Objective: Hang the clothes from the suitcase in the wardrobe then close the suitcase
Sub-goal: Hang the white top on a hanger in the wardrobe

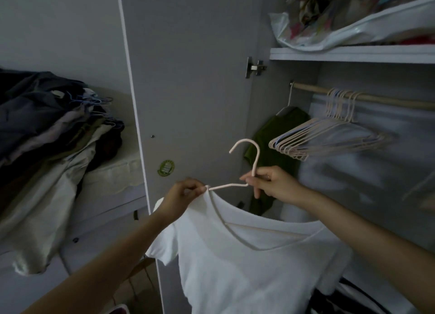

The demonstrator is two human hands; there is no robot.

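Observation:
A white t-shirt [247, 266] hangs in front of me, partly on a pale pink hanger [255, 158]. My left hand [181, 196] pinches the shirt's collar at the hanger's left arm. My right hand [270, 184] grips the hanger at the base of its hook. The hanger's right arm is inside the shirt. The wardrobe's wooden rail [376, 98] runs above right, with a green t-shirt [275, 149] hanging at its left end. The suitcase is out of view.
Several empty pink hangers [324, 137] bunch on the rail. The open wardrobe door [193, 90] stands at centre left. A shelf [353, 53] above holds a plastic bag of clothes [341, 19]. A pile of clothes on hangers [51, 137] lies on a bed at left.

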